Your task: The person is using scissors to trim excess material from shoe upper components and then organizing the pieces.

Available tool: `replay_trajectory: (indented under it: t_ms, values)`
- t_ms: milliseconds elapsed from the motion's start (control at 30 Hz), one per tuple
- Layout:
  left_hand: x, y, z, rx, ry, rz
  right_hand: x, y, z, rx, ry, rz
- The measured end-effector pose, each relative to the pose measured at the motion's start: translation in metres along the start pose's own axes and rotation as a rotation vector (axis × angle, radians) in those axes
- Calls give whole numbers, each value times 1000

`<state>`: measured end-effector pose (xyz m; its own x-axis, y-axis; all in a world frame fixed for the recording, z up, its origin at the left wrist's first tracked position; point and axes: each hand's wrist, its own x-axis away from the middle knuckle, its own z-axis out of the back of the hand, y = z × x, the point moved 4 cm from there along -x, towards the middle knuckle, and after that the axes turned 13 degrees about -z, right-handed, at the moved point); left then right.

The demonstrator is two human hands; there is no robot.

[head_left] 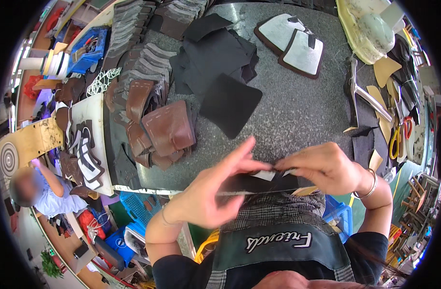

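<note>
At the table's near edge lies a dark piece with white patches (263, 175), mostly covered by my hands. My right hand (324, 168), with a bangle at its wrist, has thumb and fingers pinched together on this piece. Slightly blurred, my left hand (208, 185) is open, thumb spread wide from the fingers, its fingertips over the piece's left part. Farther off, a loose black panel (231, 103) rests against a pile of black panels (210, 55). Two brown-edged panels with white faces (303, 53) overlap at the far right of the table.
Stitched brown leather pieces (170, 127) and overlapping rows of grey-brown pieces (143, 65) occupy the table's left side. A hammer (372, 102), yellow-handled scissors (395, 142) and scraps lie right. A cream machine (374, 33) stands far right. Another person (57, 190) sits at far left.
</note>
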<state>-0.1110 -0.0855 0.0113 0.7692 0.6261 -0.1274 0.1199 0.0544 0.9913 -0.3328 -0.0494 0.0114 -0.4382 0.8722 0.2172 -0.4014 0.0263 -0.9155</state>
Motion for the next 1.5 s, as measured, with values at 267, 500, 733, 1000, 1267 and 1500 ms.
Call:
replay_trajectory:
  t_ms: [267, 500, 733, 1000, 1267, 1500]
  values:
    - [2, -17, -17, 133, 299, 100, 4, 10, -23, -668, -35, -342]
    - [0, -18, -12, 220, 360, 164, -5, 13, -34, -473, 212, -283]
    - [4, -4, -24, -258, 454, -62, -4, 7, -36, -499, 268, -372]
    - [-1, -10, -14, -418, 341, -137, 1, -2, -23, -146, 533, -118]
    - [0, -18, -17, 723, 514, 239, 14, -24, -22, 523, 599, 515]
    - [5, -16, -13, 521, 595, 127, -6, 1, -28, -647, 137, -331]
